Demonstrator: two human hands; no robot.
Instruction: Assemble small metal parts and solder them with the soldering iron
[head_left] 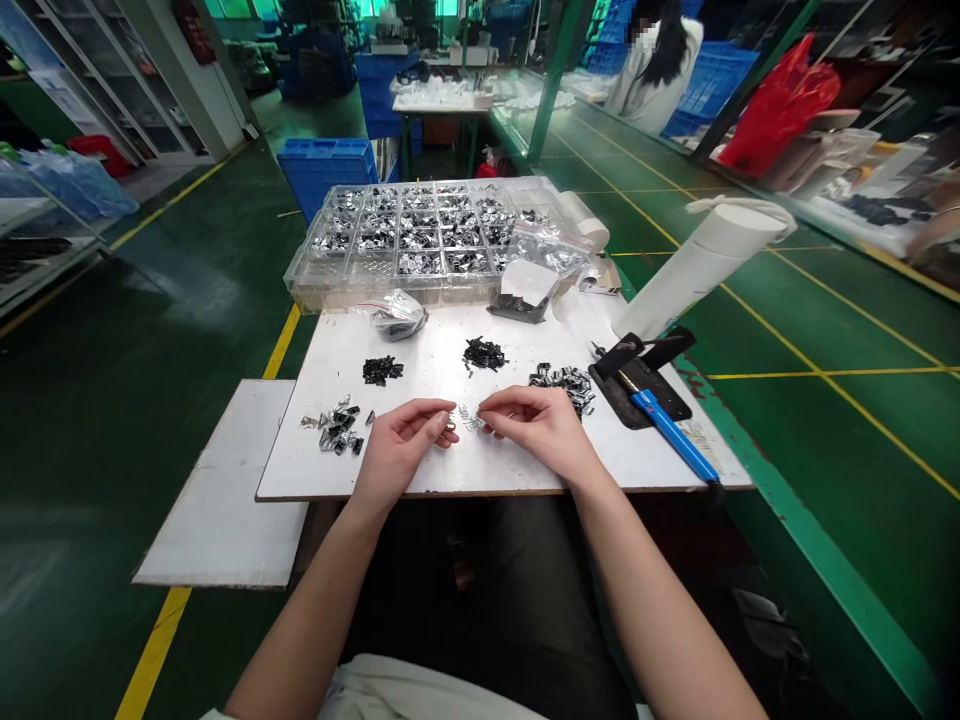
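Silvery pins (469, 418) lie on the table (435, 370) between left hand (409, 438) and right hand (538, 425), probably for short reaches; both grips look narrow, though I can't tell whether either holds a pin.

One head-worn view, near, forward and down over the white tabletop (442, 375).

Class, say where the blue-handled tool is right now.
In the head view, the blue-handled tool lies across the black stand on the right side of the white tabletop, to the right of the right hand.
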